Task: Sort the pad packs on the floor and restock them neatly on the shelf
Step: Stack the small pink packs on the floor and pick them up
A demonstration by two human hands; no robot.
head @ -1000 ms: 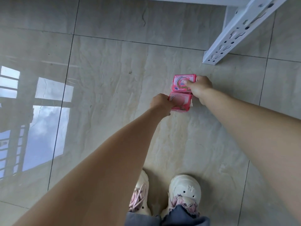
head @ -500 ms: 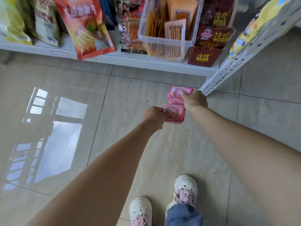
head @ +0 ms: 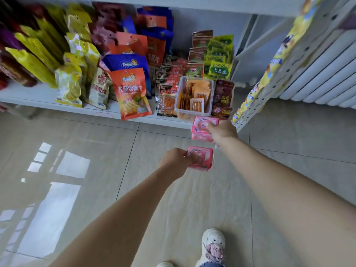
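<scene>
Both my arms reach forward above the tiled floor. My left hand [head: 176, 163] grips a pink pad pack [head: 202, 158] by its left side. Further ahead my right hand [head: 223, 132] holds two pink pad packs [head: 202, 125] stacked together, thumb on the top one. They hang in the air just in front of the white bottom shelf [head: 48, 97]. The two hands are a little apart, right above left in the view.
The bottom shelf holds several snack bags [head: 131, 93] and a clear plastic tub [head: 193, 99] of orange sachets. A white perforated shelf upright [head: 285, 72] runs up the right. A white radiator [head: 327, 74] stands far right. My shoes [head: 212, 245] show below.
My view has tilted up from the floor to the shelf. Both hands have risen with the packs and moved apart, the right one further forward.
</scene>
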